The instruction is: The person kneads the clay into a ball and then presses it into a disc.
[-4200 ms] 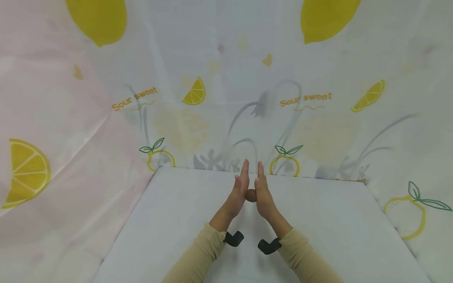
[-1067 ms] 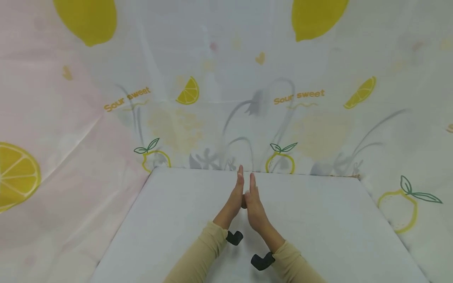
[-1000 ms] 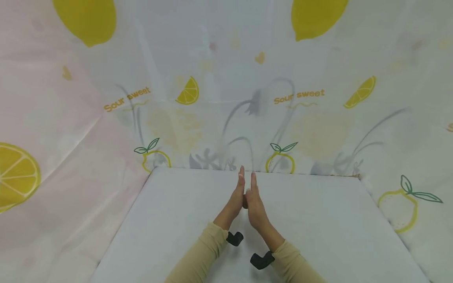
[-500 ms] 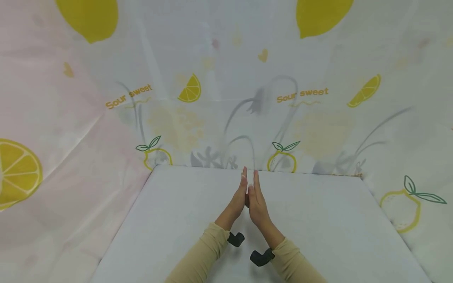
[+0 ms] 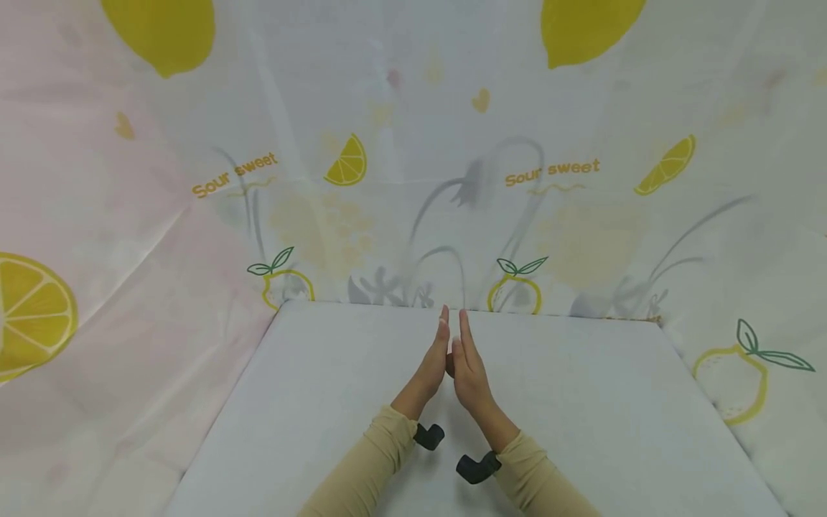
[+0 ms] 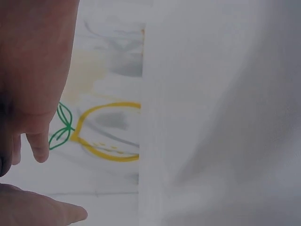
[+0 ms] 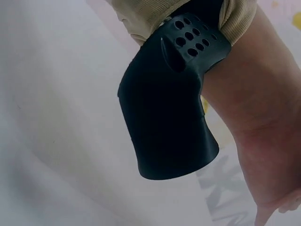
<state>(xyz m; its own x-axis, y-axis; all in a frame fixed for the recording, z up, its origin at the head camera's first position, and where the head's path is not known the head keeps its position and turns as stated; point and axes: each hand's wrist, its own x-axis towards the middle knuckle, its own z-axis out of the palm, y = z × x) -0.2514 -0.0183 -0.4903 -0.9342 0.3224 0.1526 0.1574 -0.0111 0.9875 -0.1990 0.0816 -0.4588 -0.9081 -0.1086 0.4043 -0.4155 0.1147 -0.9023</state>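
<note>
In the head view, a small round brown ball point(image 5: 450, 365) sits between two palms, partly hidden behind the right one. My left hand point(image 5: 434, 362) presses on it from the left, its fingers straight and pointing forward and up. From the right, my right hand point(image 5: 470, 371) presses the other side, fingers also straight, with its thumb a little apart from them. Both hands are raised above the white tabletop point(image 5: 336, 388). At the left edge of the left wrist view, parts of both hands appear, fingers extended; the ball cannot be told clearly there.
Each wrist carries a black angled holder; the left holder point(image 5: 429, 436) and right holder point(image 5: 479, 468) hang inward over the table. Behind the far table edge stands a lemon-printed curtain point(image 5: 400, 215), which also runs along both sides.
Compared with four seconds ago, the palms are closer and more of the ball is covered. Over the last second the right hand slid slightly forward against the left, its thumb parting from its fingers.
</note>
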